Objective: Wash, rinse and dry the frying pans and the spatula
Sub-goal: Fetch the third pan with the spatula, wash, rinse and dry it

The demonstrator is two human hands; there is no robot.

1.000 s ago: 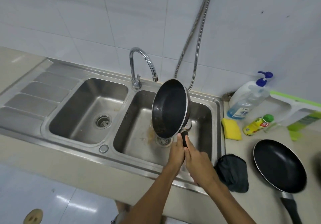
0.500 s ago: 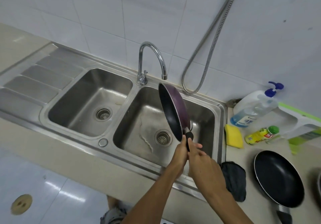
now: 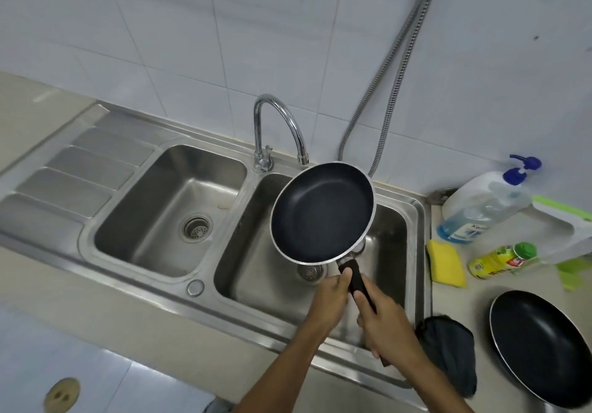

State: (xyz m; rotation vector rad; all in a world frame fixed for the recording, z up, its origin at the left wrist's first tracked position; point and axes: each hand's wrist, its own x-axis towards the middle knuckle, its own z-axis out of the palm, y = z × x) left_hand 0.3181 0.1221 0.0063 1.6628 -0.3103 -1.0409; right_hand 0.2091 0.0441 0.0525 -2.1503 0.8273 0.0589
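The person holds one frying pan [image 3: 322, 212] over the right basin [image 3: 246, 246] of the sink, just below the tap's [image 3: 278, 130] spout, with its dark inside tilted up toward the camera. Both hands are on its black handle [image 3: 354, 276]. The left hand [image 3: 328, 300] wraps the handle close to the pan with the thumb lying on top. The right hand [image 3: 382, 326] grips it lower down with the thumb laid along the handle.

No water can be seen coming from the tap, and no foam shows in the pan or the basin. The pan's coating looks dark and even, with no obvious residue. From this view it cannot be told whether the pan has been washed and rinsed or is only being looked over.

A second frying pan [image 3: 541, 345] lies flat on the tabletop [image 3: 480, 300] to the right, well apart from the sink, and its state is just as hard to read. The yellow sponge [image 3: 447, 263] rests on the tabletop just beside the sink rim, with a small green-capped bottle [image 3: 499, 260] and a pump bottle [image 3: 480, 210] behind it. A dark cloth [image 3: 448, 348] sits bunched at the sink's near right corner and is not in use, so drying has likely not begun. No spatula is in view.

The work probably stands early or midway: at best one pan is rinsed. The other pan, the spatula and all the drying appear to be left.
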